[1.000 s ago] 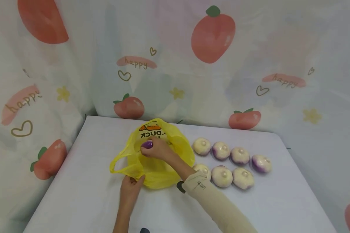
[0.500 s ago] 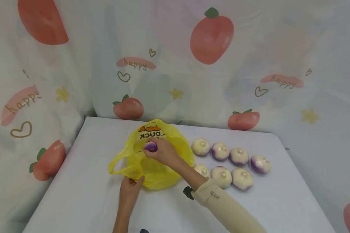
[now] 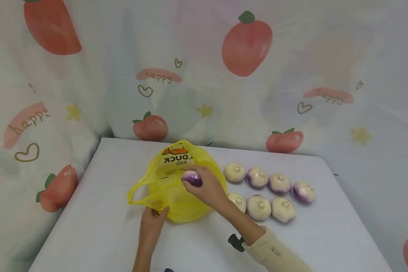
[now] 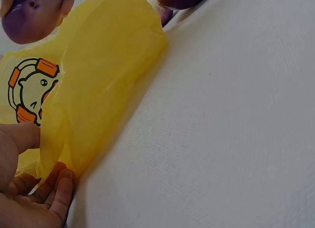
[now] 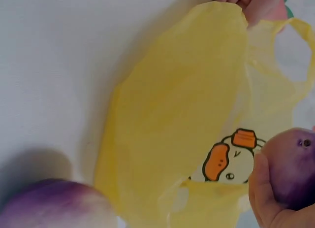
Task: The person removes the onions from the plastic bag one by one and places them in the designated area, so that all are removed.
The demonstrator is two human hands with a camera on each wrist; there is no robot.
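Observation:
The yellow plastic bag, printed with a duck, lies on the table with its mouth spread open. At its near left rim, my left hand pinches the plastic between thumb and fingers; the left wrist view also shows the bag's edge in that grip. My right hand holds a glossy purple-and-white turnip over the right part of the bag's mouth. In the right wrist view the turnip has a small dark hole in its end, and fingers curl round it.
Several more turnips stand in two rows right of the bag, one partly behind my right forearm. The white table ends at a fruit-printed cloth backdrop. A loop handle sticks out at the bag's left.
My right hand has moved right and slightly toward me with the turnip, from the middle of the bag's mouth to its right part. The left hand keeps its place on the rim.

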